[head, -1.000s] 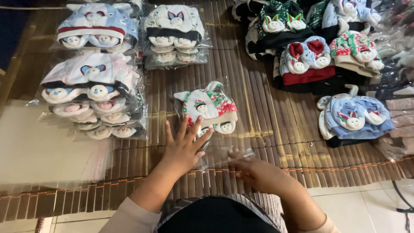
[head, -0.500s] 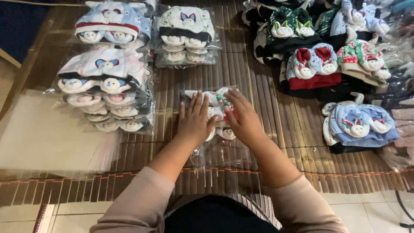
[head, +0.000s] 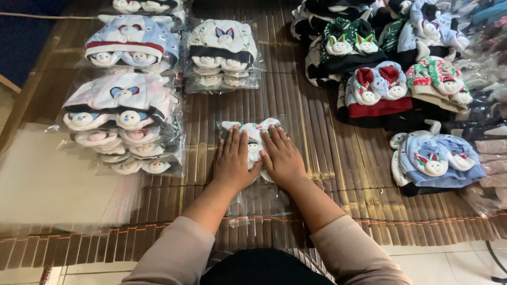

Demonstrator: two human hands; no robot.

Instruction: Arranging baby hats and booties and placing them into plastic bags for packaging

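baby hat (head: 252, 133) | white, green-red trim | in clear plastic bag (head: 257, 198) | flat on mat, under both hands

Three bagged stacks of hats (head: 124, 124) lie far left, one bagged hat (head: 253, 134) sits under two hands (head: 232, 161), and one loose pile (head: 391, 68) lies far right.

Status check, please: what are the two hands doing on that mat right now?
Left hand and right hand flat, side by side, on the bagged hat. Bag's open end toward the person. Bagged stack to the left, apart.
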